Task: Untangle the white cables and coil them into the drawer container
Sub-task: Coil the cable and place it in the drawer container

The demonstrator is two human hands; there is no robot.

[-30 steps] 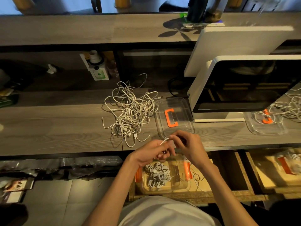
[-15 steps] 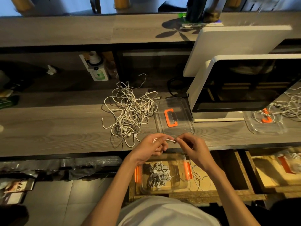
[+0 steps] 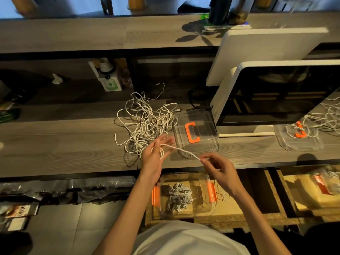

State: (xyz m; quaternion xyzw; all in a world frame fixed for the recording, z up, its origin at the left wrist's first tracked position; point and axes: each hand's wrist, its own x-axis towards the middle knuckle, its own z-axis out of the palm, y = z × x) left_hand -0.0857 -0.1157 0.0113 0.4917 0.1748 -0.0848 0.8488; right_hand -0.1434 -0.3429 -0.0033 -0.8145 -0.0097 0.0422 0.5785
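Observation:
A tangled heap of white cables (image 3: 147,124) lies on the wooden counter (image 3: 64,144). One white cable (image 3: 181,150) stretches taut between my hands above the counter's front edge. It loops around my left hand (image 3: 156,155), whose fingers are spread and fairly straight. My right hand (image 3: 219,170) pinches the cable's other end between thumb and fingertips. Below the counter, a clear container (image 3: 206,210) with orange clips sits in the open drawer (image 3: 230,216) and holds several coiled white cables (image 3: 178,197).
A clear lid with an orange handle (image 3: 195,133) lies right of the heap. A white-framed monitor (image 3: 276,92) stands at the right. Another clear lid (image 3: 298,138) with cables on it is at the far right, above a second open drawer (image 3: 312,192).
My hands have moved apart and up over the counter edge. The left hand went from pinching the cable to fingers spread with the cable looped round it, and the cable is now drawn out taut.

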